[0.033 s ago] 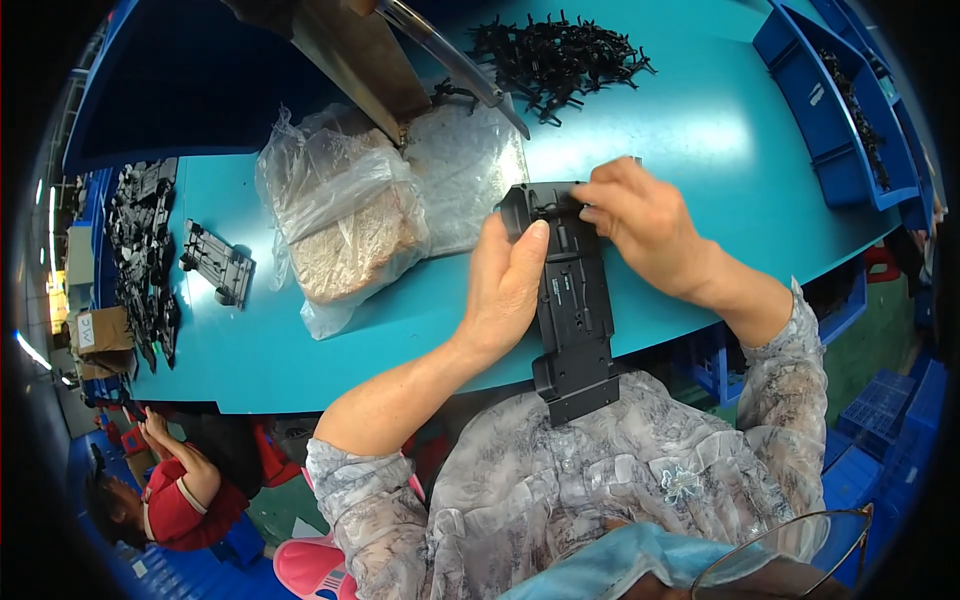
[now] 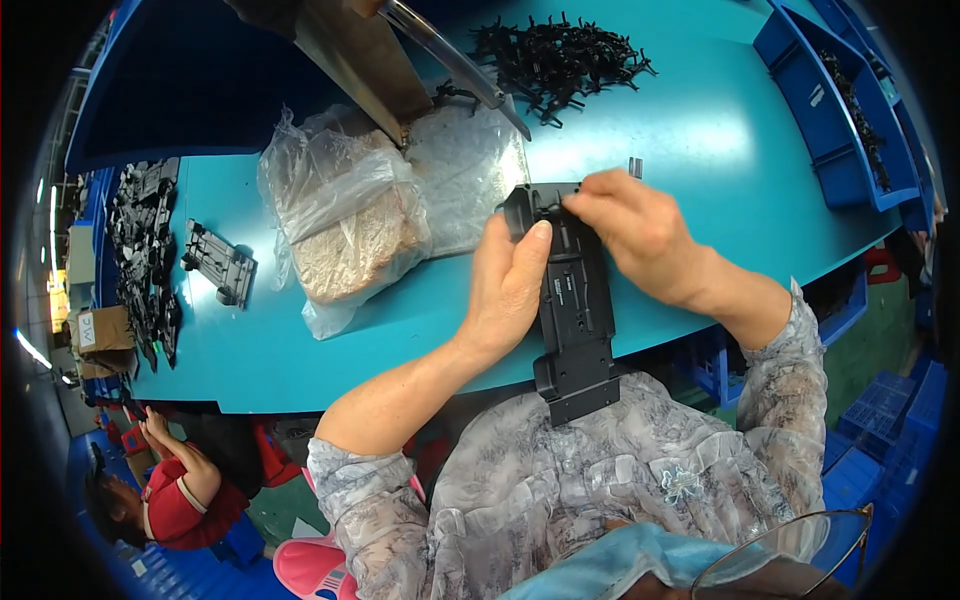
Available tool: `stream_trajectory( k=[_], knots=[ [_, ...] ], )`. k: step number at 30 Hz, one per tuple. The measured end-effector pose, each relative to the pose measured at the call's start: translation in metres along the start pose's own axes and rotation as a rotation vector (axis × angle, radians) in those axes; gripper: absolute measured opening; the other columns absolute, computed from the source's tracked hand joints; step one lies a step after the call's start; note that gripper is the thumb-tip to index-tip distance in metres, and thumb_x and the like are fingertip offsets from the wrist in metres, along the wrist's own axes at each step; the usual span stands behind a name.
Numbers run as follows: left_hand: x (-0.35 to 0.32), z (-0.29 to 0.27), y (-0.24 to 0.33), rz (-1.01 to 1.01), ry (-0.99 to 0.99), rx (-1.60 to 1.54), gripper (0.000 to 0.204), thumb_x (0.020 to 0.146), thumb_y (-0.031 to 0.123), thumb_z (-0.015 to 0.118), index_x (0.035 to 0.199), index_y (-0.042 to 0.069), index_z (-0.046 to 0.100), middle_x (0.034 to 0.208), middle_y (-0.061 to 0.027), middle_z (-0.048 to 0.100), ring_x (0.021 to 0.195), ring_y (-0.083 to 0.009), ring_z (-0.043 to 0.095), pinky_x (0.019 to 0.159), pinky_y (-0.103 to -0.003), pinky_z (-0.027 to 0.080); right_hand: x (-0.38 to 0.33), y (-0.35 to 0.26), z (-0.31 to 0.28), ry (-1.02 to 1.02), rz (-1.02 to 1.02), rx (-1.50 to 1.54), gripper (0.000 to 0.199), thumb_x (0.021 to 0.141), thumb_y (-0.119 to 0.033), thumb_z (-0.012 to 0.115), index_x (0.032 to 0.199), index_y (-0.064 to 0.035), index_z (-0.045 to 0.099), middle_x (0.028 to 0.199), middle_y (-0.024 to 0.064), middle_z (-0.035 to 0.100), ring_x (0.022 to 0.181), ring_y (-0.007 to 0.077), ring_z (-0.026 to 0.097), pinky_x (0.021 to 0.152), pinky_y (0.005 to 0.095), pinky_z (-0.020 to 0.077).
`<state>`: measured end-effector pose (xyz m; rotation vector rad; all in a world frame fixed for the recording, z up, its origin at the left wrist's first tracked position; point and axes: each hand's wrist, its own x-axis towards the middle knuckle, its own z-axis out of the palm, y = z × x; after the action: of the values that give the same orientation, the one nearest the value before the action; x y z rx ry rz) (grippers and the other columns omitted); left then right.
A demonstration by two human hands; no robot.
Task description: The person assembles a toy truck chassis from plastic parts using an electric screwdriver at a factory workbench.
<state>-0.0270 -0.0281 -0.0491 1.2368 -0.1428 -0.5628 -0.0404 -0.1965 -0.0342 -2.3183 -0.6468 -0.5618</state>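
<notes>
A long black plastic chassis (image 2: pixel 578 300), like the underside of a toy car, is held tilted before me, its near end against my shirt. My left hand (image 2: pixel 505 290) grips its left edge, thumb lying on the upper face. At the far end, the fingers of my right hand (image 2: pixel 645 230) are pinched close to a recess in the chassis. Whatever sits between those fingertips is too small and covered to make out. Just beyond the right hand lies a small grey piece (image 2: pixel 636 168) on the teal table (image 2: pixel 690 140).
A clear plastic bag around a tan block (image 2: pixel 355 245) sits left of the chassis, below a metal chute (image 2: pixel 360 70). Small black parts (image 2: pixel 560 65) are heaped at the back. A blue bin (image 2: pixel 840 110) stands right. More chassis (image 2: pixel 220 262) lie left; a person in red (image 2: pixel 190 490) sits beyond.
My right hand has shifted slightly left, bringing its fingertips onto the far end of the chassis. The small grey piece behind it shows more now. My left hand keeps its grip.
</notes>
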Motion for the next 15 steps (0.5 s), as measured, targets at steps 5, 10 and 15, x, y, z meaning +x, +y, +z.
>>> stream_trajectory(
  k=[5, 10, 15],
  knots=[
    [-0.001, 0.004, 0.002, 0.027, 0.019, 0.017, 0.023, 0.087, 0.017, 0.040, 0.099, -0.003, 0.040, 0.088, -0.0057, 0.049, 0.078, -0.0081, 0.046, 0.069, -0.023, 0.040, 0.003, -0.022, 0.003, -0.046, -0.092, -0.265, 0.035, 0.064, -0.005, 0.054, 0.099, 0.0009, 0.050, 0.079, 0.0118, 0.049, 0.065, 0.0225, 0.049, 0.058, 0.0312, 0.0399],
    [0.000, -0.001, -0.001, 0.055, -0.009, 0.022, 0.022, 0.087, 0.024, 0.041, 0.099, 0.005, 0.039, 0.092, -0.0041, 0.049, 0.082, -0.0071, 0.048, 0.068, -0.021, 0.042, 0.010, -0.047, -0.009, -0.188, 0.058, -0.284, 0.049, 0.069, -0.023, 0.059, 0.107, 0.0030, 0.042, 0.088, 0.0190, 0.047, 0.070, 0.0285, 0.051, 0.061, 0.0344, 0.0420],
    [-0.007, 0.005, 0.015, 0.106, -0.163, 0.029, 0.050, 0.086, 0.043, 0.029, 0.117, 0.003, 0.028, 0.099, -0.0066, 0.043, 0.088, -0.0119, 0.045, 0.076, -0.024, 0.039, 0.017, -0.048, -0.017, -0.264, 0.253, 0.125, 0.059, 0.071, -0.035, 0.059, 0.108, 0.0044, 0.034, 0.090, 0.0215, 0.047, 0.074, 0.0325, 0.052, 0.065, 0.0387, 0.0432]
  ],
)
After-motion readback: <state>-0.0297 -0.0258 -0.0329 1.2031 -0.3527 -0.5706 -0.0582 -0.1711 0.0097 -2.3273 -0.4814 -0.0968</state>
